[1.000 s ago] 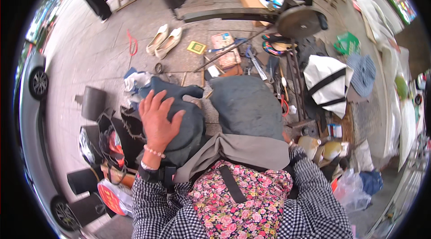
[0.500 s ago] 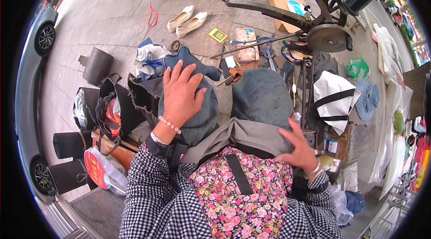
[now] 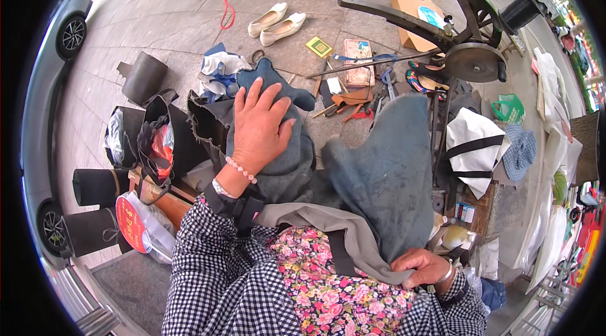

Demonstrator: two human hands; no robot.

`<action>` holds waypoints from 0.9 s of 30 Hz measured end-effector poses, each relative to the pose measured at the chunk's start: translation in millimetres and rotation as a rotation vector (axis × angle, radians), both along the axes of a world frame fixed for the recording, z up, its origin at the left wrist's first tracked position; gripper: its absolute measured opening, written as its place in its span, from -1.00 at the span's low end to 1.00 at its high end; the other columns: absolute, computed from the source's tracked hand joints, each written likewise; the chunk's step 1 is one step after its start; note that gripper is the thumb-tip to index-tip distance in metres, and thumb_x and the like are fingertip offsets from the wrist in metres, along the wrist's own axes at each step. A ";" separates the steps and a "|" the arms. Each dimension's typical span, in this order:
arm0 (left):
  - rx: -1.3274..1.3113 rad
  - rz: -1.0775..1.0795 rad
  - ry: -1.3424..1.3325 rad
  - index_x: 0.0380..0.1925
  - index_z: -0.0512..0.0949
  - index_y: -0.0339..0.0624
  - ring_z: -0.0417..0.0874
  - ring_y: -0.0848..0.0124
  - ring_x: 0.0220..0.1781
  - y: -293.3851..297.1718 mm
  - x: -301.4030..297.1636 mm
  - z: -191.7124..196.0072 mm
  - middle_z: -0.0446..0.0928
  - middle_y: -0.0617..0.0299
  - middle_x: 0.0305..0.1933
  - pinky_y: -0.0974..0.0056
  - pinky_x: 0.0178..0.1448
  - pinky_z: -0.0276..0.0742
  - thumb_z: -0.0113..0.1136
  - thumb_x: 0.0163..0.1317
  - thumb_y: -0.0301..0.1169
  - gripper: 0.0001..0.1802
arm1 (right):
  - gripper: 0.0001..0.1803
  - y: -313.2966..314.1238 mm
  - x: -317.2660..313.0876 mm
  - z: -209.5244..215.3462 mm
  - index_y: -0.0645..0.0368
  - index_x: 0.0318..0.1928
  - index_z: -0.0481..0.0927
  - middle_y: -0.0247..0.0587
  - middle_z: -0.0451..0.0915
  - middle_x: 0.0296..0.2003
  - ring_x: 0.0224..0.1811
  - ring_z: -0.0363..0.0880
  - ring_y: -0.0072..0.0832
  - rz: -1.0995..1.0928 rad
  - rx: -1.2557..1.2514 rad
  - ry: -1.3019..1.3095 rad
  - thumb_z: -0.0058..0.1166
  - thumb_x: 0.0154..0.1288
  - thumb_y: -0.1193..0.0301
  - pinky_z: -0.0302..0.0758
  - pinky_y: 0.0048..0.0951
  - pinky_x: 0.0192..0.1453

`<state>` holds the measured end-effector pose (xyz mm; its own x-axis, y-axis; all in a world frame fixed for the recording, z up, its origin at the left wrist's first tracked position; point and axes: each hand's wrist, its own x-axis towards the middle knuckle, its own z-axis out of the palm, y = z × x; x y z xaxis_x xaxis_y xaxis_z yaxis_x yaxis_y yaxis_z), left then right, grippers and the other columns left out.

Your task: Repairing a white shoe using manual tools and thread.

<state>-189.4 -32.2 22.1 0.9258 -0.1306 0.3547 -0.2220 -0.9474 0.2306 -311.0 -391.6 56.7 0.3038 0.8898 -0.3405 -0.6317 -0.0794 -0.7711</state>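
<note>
A worn blue-grey apron (image 3: 388, 169) lies over my lap and both knees, its plain grey top edge (image 3: 309, 215) folded over at my waist. My left hand (image 3: 257, 129) rests on the apron over the left knee, fingers spread and nothing in them. At the right of my waist, my right hand (image 3: 424, 268) pinches the grey edge between thumb and fingers. From there the apron stretches up at a slant over the right knee. A dark strap (image 3: 341, 254) hangs against my floral top (image 3: 315, 273).
Ahead on the right stands a hand-cranked machine (image 3: 473, 61). Cream shoes (image 3: 282, 29), a tin box (image 3: 360, 61) and scattered hand tools lie on the paving. Dark open bags (image 3: 154, 140) stand to my left, and a white bag (image 3: 476, 147) with black bands lies right.
My right hand has moved down toward my waist and closed on the apron's grey edge, pulling the cloth into a slanted stretch. My left hand has stayed on the left knee.
</note>
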 end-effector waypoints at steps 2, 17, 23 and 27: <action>0.008 -0.006 0.010 -0.22 0.54 -0.14 0.22 0.05 0.25 -2.3 -1.8 3.1 0.39 0.13 0.08 -0.04 0.29 0.03 0.25 -0.13 -0.35 -0.62 | -0.71 -8.4 -7.7 -20.7 0.36 -0.23 0.49 -0.35 0.50 -0.33 -0.29 0.40 -0.60 0.072 0.037 0.109 0.16 0.10 0.40 0.31 -0.56 -0.17; 0.072 -0.037 0.038 -0.28 0.51 -0.09 0.19 0.05 0.24 -9.2 12.6 7.7 0.35 0.14 0.06 -0.11 0.25 0.04 0.23 -0.11 -0.28 -0.67 | -0.70 37.8 225.8 -68.6 0.22 -0.25 0.54 -0.08 0.52 -0.10 -0.02 0.47 -0.20 -0.664 -0.741 -1.340 0.12 0.04 0.29 0.36 -0.32 0.07; 0.073 0.002 0.065 -0.24 0.49 -0.10 0.18 0.03 0.25 -14.2 9.8 -1.1 0.33 0.12 0.06 -0.12 0.28 0.01 0.20 -0.07 -0.28 -0.66 | -0.55 86.8 251.6 -120.3 0.10 -0.31 0.61 -0.05 0.57 -0.25 -0.15 0.52 -0.12 0.073 -1.290 -1.264 0.08 0.00 -0.02 0.44 -0.16 -0.13; 0.043 -0.026 0.046 -0.23 0.48 -0.10 0.18 0.03 0.25 -18.4 9.2 -10.4 0.32 0.09 0.06 -0.12 0.28 0.01 0.20 -0.08 -0.29 -0.65 | -0.59 81.2 247.0 -141.9 0.13 -0.42 0.60 -0.01 0.57 -0.38 -0.27 0.53 -0.09 -0.023 -1.191 -1.433 0.06 0.00 0.01 0.44 -0.14 -0.20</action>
